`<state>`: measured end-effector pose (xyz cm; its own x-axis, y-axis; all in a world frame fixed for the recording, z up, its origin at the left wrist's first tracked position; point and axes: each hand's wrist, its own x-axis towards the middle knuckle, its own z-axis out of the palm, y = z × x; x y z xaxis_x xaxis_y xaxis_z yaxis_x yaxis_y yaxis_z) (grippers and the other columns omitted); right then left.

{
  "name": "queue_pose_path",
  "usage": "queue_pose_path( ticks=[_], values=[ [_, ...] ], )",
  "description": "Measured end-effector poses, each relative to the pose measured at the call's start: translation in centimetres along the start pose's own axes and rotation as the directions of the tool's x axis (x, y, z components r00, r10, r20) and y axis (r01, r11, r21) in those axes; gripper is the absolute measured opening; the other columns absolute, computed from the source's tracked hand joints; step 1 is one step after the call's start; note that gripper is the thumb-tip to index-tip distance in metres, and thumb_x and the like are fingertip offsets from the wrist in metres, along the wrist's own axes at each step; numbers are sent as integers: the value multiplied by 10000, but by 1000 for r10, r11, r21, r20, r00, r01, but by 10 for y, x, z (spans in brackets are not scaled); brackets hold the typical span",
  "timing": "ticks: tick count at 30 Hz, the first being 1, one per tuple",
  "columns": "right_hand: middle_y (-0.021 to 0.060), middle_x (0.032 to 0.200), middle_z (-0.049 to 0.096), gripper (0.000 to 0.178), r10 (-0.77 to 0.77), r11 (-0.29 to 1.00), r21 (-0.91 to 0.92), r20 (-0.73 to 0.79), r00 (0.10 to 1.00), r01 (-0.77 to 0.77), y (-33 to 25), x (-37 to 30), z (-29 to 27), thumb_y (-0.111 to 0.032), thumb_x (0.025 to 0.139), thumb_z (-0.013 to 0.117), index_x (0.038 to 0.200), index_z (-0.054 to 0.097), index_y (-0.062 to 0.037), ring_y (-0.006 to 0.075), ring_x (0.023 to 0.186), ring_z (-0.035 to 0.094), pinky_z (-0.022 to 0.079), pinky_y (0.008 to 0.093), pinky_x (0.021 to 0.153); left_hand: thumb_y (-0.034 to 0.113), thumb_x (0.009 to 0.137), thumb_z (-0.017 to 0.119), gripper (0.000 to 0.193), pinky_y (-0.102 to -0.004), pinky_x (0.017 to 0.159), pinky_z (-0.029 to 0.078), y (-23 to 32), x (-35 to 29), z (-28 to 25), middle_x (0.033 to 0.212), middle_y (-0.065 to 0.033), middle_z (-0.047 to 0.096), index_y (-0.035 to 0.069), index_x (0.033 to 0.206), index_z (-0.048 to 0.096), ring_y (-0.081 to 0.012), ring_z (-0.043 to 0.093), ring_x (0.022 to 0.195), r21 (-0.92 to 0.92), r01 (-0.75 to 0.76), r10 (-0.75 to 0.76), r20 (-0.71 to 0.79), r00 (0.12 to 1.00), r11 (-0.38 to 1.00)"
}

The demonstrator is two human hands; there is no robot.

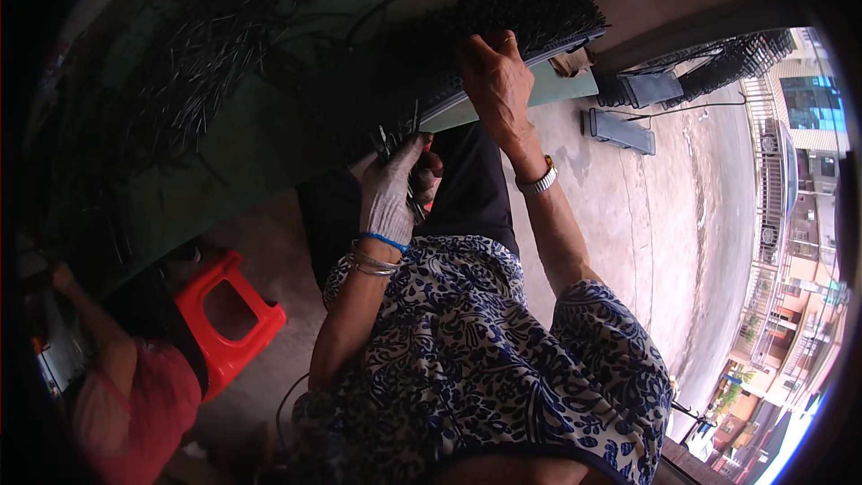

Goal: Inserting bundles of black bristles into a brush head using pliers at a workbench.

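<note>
My left hand (pixel 395 184), in a pale knitted glove, is closed round a bundle of short thin dark strips (pixel 417 189) just above my lap. Several strip ends poke out above and below the fingers. My bare right hand (pixel 498 81) is curled closed at the near edge of a long dark piece covered in bristly tufts (pixel 548 18). Its fingertips are hidden, so I cannot make out what they grip. A pale straight rim runs along that piece's near side, above my thighs.
Loose dark strips (pixel 193 63) lie heaped on the green table (pixel 206 189) to the left. A red plastic stool (pixel 242 350) stands at lower left, beside a person in a red top (pixel 144 413). Grey blocks (pixel 620 130) lie on the ground at right.
</note>
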<state>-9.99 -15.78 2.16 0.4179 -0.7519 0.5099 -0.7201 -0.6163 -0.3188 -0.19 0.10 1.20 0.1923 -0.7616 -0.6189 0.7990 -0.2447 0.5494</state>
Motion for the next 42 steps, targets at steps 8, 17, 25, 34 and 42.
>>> queue_pose_path(
  ticks=[8,17,25,34,42],
  values=[
    [93,804,601,77,27,999,43,-4,1000,-26,10,0,2,-199,854,644,902,671,-146,295,803,585,489,411,658,288,880,694,224,-199,366,319,-5,-3,-1,659,-20,633,65,902,680,-47,478,422,77,26,-27,1,1000,997],
    [131,881,590,82,-69,997,50,63,996,66,15,6,7,-196,841,650,905,664,-147,317,839,593,490,416,665,245,925,642,208,-190,417,376,-11,-7,5,728,-41,653,50,991,675,-42,509,508,64,5,-9,52,999,998],
    [127,869,658,210,40,962,258,169,985,-83,8,-14,-22,-261,877,668,1014,704,-106,259,749,634,500,352,674,257,927,641,220,-186,424,385,-12,-10,8,764,-49,678,61,1020,676,-45,534,528,37,13,-14,38,999,999],
    [91,823,684,176,51,689,568,581,812,-449,1,-40,-45,-104,912,611,998,637,46,107,731,632,505,257,643,280,912,658,247,-173,427,398,-18,-5,11,818,-63,711,60,1022,676,-50,558,541,71,-2,1,23,1000,997],
    [76,783,673,57,258,854,476,-39,965,-209,4,-33,-36,-42,913,591,949,608,0,132,597,620,466,260,555,269,952,589,250,-278,542,552,-17,7,0,903,-109,710,74,1105,626,-160,676,664,-33,33,-34,-32,999,999]
  ],
)
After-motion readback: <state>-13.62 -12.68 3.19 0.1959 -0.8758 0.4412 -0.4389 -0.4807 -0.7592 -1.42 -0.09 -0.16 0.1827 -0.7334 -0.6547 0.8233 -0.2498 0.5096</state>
